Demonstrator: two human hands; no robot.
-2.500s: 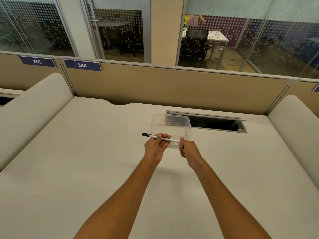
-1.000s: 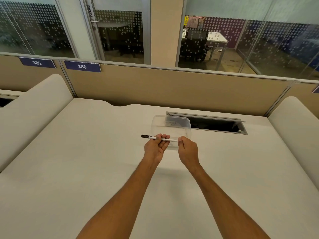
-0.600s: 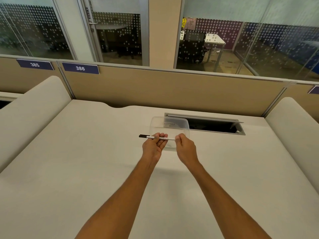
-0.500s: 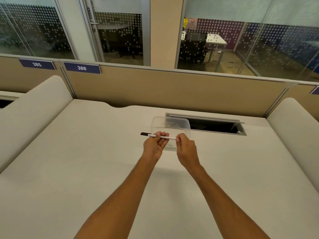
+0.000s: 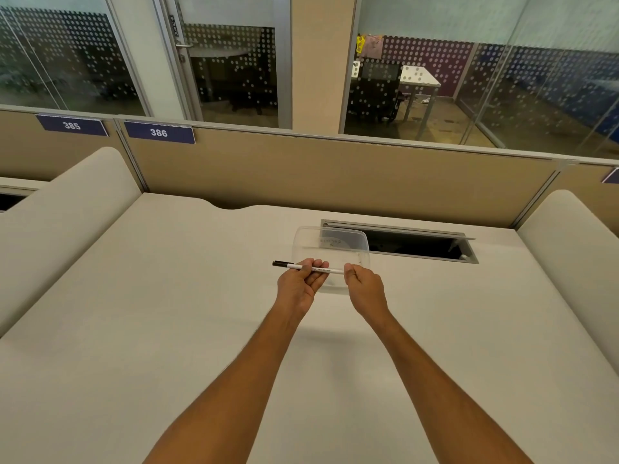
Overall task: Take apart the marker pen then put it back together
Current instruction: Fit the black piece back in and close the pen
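Little has shifted since the earlier frames: both hands remain raised over the white desk (image 5: 167, 329), the right hand (image 5: 365, 289) now slightly nearer the left hand (image 5: 301, 284). Left fingers curl around the middle of the marker pen (image 5: 308, 267), held level above a clear plastic tub (image 5: 331, 244); right fingertips pinch its right end. Beyond stand a tan partition (image 5: 335, 175) and dotted glass walls (image 5: 502, 78).

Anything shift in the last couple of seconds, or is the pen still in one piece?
Almost nothing. Both hands keep their grip: left hand mid-barrel, right hand on the marker pen's right end. The pen remains level and whole over the clear plastic container, black end pointing left.
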